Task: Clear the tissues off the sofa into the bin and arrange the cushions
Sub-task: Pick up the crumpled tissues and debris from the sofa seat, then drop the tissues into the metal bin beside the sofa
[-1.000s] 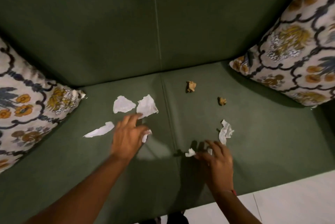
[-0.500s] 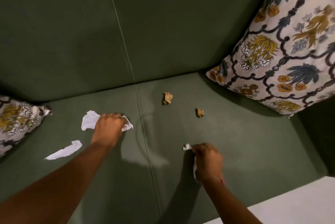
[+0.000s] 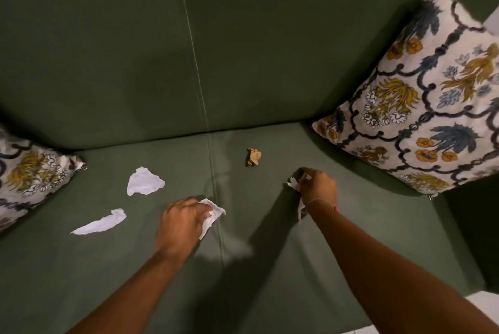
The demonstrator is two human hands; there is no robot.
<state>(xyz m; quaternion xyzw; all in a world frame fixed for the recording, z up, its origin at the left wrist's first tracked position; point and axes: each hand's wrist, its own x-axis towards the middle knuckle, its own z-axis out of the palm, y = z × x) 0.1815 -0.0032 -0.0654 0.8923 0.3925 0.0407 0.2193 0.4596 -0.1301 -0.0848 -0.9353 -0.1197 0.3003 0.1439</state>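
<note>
Both hands are low over the seat of the green sofa (image 3: 270, 63). The left hand (image 3: 181, 223) lies near the seam between the two seat cushions, and its fingers (image 3: 198, 208) are curled around a white tissue (image 3: 213, 214) — the paper sticks out from under them toward the right. The right hand (image 3: 318, 187) is further back on the seat, with the fingers closed on small white tissue scraps (image 3: 293, 183); one thin strip hangs down below the wrist. Whether this hand holds anything more inside, I cannot tell.

Two white tissues lie loose on the left part of the seat: a crumpled flat piece (image 3: 144, 182) closer to the backrest, and a long torn piece (image 3: 101, 223) closer to the front edge. A small brown paper ball (image 3: 253, 157) rests just right of the seam, near the backrest.

One patterned cushion (image 3: 426, 106) leans in the right corner of the sofa — the other cushion (image 3: 29, 174) lies at the left edge, only partly in view.
</note>
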